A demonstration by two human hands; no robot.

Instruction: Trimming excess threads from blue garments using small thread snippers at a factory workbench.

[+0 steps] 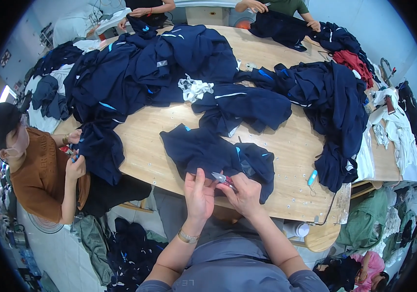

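Note:
My right hand (245, 195) is closed around a pair of thread snips (226, 181) with red handles and pointed metal blades. The blades point left, toward my left hand (199, 197). That hand is palm up, with its thumb raised and its fingers apart, at the near table edge. Beneath and beyond both hands spreads a navy garment (189, 146) with light blue trim; its right part lies bunched near my right hand. Whether my left fingers touch the cloth is hard to see.
Navy garments (169, 68) are heaped across the wooden table (140, 141), with white strips (195, 89) among them. A turquoise tool (312, 177) lies at right. A person in brown (43, 170) handles cloth at left; two others work across. A white-lidded container (300, 228) stands below the edge.

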